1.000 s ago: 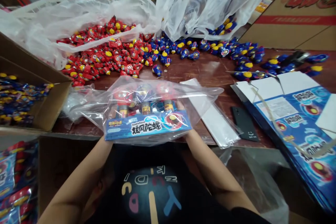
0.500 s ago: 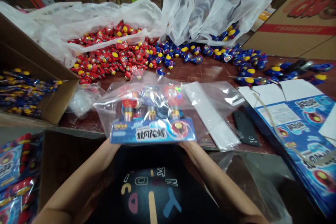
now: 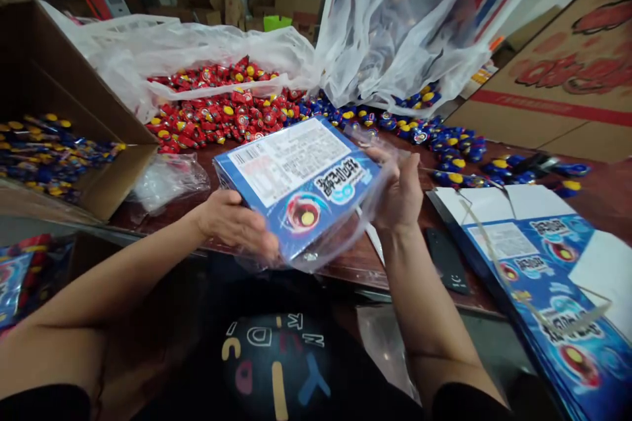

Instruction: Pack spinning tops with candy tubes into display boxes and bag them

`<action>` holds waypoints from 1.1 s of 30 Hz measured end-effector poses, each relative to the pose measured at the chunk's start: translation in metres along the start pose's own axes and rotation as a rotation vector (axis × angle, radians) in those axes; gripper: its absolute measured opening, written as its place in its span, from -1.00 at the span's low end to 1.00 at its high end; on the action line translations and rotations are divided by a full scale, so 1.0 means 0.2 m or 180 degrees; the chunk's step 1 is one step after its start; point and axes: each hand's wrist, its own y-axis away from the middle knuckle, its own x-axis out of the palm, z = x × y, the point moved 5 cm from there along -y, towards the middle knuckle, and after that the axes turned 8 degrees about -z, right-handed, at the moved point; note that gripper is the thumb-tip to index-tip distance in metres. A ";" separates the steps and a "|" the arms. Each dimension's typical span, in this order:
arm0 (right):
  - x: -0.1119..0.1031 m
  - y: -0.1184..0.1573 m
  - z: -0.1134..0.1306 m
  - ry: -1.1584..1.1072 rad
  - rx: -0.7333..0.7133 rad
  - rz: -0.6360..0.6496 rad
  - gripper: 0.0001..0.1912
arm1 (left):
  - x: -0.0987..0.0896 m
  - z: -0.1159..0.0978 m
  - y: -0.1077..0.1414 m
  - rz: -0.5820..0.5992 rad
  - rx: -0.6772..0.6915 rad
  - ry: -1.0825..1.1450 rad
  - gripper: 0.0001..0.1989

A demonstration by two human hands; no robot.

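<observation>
Head view: the blue printed box in a clear plastic bag is at the centre of the frame, tilted, its barcode panel facing up, above the near edge of the dark red-brown tabletop. At its lower left corner the left hand lies along the side, fingers extended and close together, pressing on the wrapped box. On its right side the right hand grips the loose clear film, thumb raised and fingers curled, partly hidden by the plastic. Behind the box, a heap of red and yellow plastic toys spreads across the upper left, meeting blue and yellow plastic toys that run toward the right. An open brown cardboard box holding more toys stands at the left edge. A black phone lies right of the right wrist, beside flat blue printed cardboard sheets at the lower right.
</observation>
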 end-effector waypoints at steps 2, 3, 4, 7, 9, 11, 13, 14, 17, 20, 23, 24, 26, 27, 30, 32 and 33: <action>-0.03 -0.02 -0.07 -0.0022 0.0001 -0.0139 -0.34 | 0.03 -0.04 0.00 0.0587 0.0464 0.0379 -0.88; -0.04 -0.04 -0.11 -0.0042 0.0029 -0.0186 -0.32 | 0.04 -0.07 0.01 0.0967 0.0660 0.0566 -0.87; -0.05 -0.05 -0.14 -0.0043 0.0085 -0.0208 -0.31 | 0.05 -0.09 0.03 0.1321 0.0827 0.0712 -0.73; -0.06 -0.12 -0.16 0.0180 0.0323 -0.0181 -0.28 | -0.02 -0.14 0.10 0.1250 0.1432 0.0746 -0.55; -0.06 -0.18 -0.12 0.0590 0.0426 -0.0070 -0.28 | -0.15 -0.16 0.14 0.0092 0.1674 0.0395 -0.60; -0.03 -0.25 -0.09 0.1191 0.0531 0.0165 -0.29 | -0.25 -0.14 0.17 -0.0779 0.1225 -0.0028 -0.62; 0.02 -0.30 -0.11 0.1783 0.0863 0.0555 -0.30 | -0.28 -0.09 0.17 -0.0666 0.0344 -0.0262 -0.74; 0.05 -0.32 -0.12 0.1981 0.1037 0.0718 -0.31 | -0.28 -0.07 0.16 -0.0391 0.0026 -0.0276 -0.85; 0.13 -0.36 -0.16 0.2125 0.1199 0.0948 -0.42 | -0.30 -0.07 0.09 0.0175 -0.0154 -0.0201 -0.82; 0.17 -0.40 -0.09 0.2036 0.0759 0.0820 -0.60 | -0.46 -0.07 -0.04 0.0051 -0.0147 -0.0345 -0.73; 0.15 -0.44 0.08 0.1792 0.0013 0.0493 -0.73 | -0.69 -0.04 -0.14 -0.0211 -0.0476 -0.0450 -0.78; 0.13 -0.45 0.13 0.1717 -0.0154 0.0400 -0.76 | -0.75 -0.03 -0.16 -0.0268 -0.0606 -0.0384 -0.80; 0.09 -0.46 0.19 0.1677 -0.0203 0.0337 -0.84 | -0.82 -0.04 -0.18 -0.0268 -0.0777 -0.0013 -0.85; 0.08 -0.46 0.21 0.1702 -0.0178 0.0339 -0.86 | -0.82 -0.05 -0.18 -0.0224 -0.0845 0.0288 -0.88; 0.04 -0.48 0.24 0.1990 -0.0097 0.0276 -0.81 | -0.74 -0.08 -0.17 -0.0193 -0.1247 0.1582 -0.94; 0.04 -0.51 0.31 0.2486 -0.0285 0.0084 -0.71 | -0.70 -0.09 -0.16 -0.0493 -0.1717 0.2204 -0.83; 0.07 -0.53 0.36 0.2748 -0.0473 -0.0032 -0.70 | -0.68 -0.08 -0.16 -0.0702 -0.1922 0.2323 -0.76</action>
